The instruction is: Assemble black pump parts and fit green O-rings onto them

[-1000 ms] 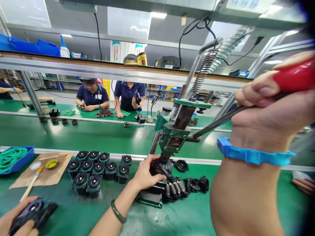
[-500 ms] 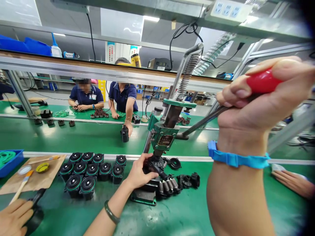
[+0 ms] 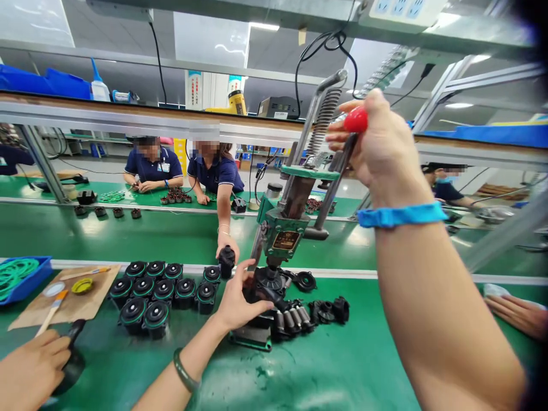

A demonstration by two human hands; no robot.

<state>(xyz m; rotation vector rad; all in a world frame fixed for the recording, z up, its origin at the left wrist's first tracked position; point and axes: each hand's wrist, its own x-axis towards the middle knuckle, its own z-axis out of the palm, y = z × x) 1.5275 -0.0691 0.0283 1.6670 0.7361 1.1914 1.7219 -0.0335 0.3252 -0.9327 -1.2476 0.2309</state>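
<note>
My left hand (image 3: 240, 302) is around a black pump housing (image 3: 269, 279) under the ram of a green hand press (image 3: 282, 231). The thumb lies along the front and the index finger is raised at the left side; the other fingers are partly hidden. My right hand (image 3: 377, 137) is on the red knob (image 3: 356, 120) of the press lever (image 3: 331, 197), which points up. Its fingers are loosely curled round the knob. Several grey metal cylinders (image 3: 293, 319) and black plastic parts (image 3: 327, 311) lie right of the press base.
Several black motor units with green rings (image 3: 143, 291) stand left of the press. Beyond, a co-worker's hand (image 3: 225, 245) holds a black part (image 3: 226, 262). Another person's hand (image 3: 32, 365) is at lower left, near brushes on cardboard (image 3: 64, 305). A blue tray (image 3: 29, 282) holds green rings.
My right hand has swung the lever up and away from me. My left index finger has lifted off the housing. The co-worker's black part has come closer to the press.
</note>
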